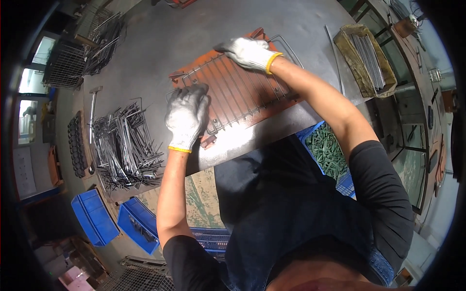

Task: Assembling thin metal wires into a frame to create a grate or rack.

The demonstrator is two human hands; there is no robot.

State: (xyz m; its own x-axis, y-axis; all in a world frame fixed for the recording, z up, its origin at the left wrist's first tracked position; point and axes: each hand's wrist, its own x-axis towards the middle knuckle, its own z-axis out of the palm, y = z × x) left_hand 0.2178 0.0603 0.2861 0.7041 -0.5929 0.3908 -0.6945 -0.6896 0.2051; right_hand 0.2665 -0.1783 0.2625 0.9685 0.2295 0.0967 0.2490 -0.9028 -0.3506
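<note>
A metal wire rack [242, 87] with several parallel rods lies on an orange-red fixture plate [221, 70] on the table. Upright tabs and small blocks stand along the plate's edges. My left hand [187, 115], in a white glove with a dark grey coating, is closed over the rack's left end. At the far edge my right hand [248, 52], gloved the same way, reaches across with its fingers together and bent down onto the rack's frame. The undersides of the fingers on both hands are hidden. Beyond the right wrist a bent wire loop [287, 47] sticks out.
Bent metal rods [127, 148] lie heaped at the table's left, near a hammer [93, 109]. A worn yellow box [357, 58] of straight rods stands right, beside a long rod [334, 58]. Below are a blue crate [318, 131] of green parts and blue bins [95, 217]. Wire baskets [68, 63] sit far left.
</note>
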